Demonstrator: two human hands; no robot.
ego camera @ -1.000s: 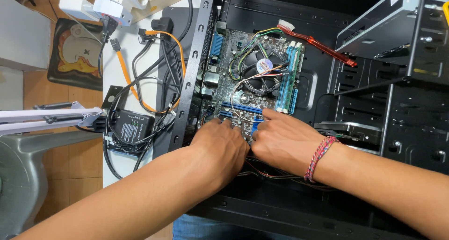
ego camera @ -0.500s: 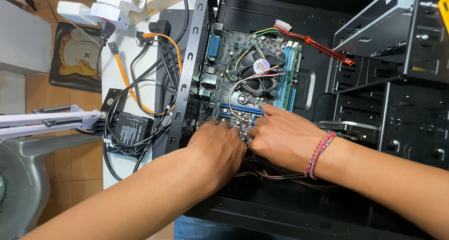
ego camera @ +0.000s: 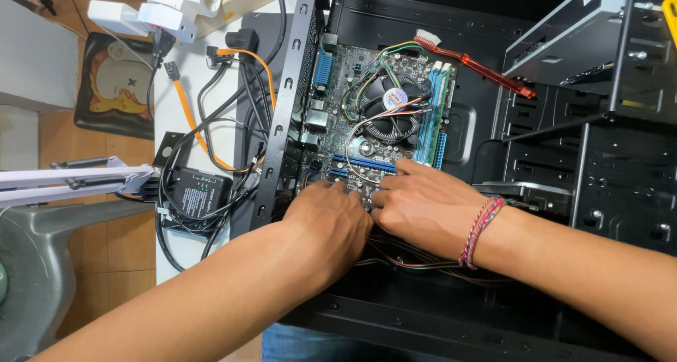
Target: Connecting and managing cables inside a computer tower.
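Both of my hands are down inside the open black computer case (ego camera: 458, 313), which lies on its side. The left hand (ego camera: 331, 217) and the right hand (ego camera: 423, 207) sit knuckle to knuckle at about 6 o'clock on the motherboard (ego camera: 352, 122), fingers curled down onto its lower edge. The fingertips are hidden, so I cannot tell whether they pinch anything or just press.

Around them: the round cooler fan (ego camera: 391, 108) sits on the board at 12 o'clock from the hands, with thin coloured wires looping over it. Blue memory slots (ego camera: 437, 112) stand upright at the fan's 3 o'clock side. A red-handled brush (ego camera: 479, 66) lies at 1 o'clock, bristle end toward the board, handle slanting down-right to the drive cage (ego camera: 620, 122). A bundle of dark wires (ego camera: 402, 256) runs under my right wrist, which wears a woven red band (ego camera: 479, 228).

Outside the case at 9 o'clock, black cables and an orange flat cable (ego camera: 194, 122) tangle on the white counter (ego camera: 190, 249), over a black power brick (ego camera: 197, 193) that carries a pale label patch.

The motherboard's long axis runs 12 to 6, port edge facing 9 o'clock against the perforated case wall (ego camera: 289, 108).
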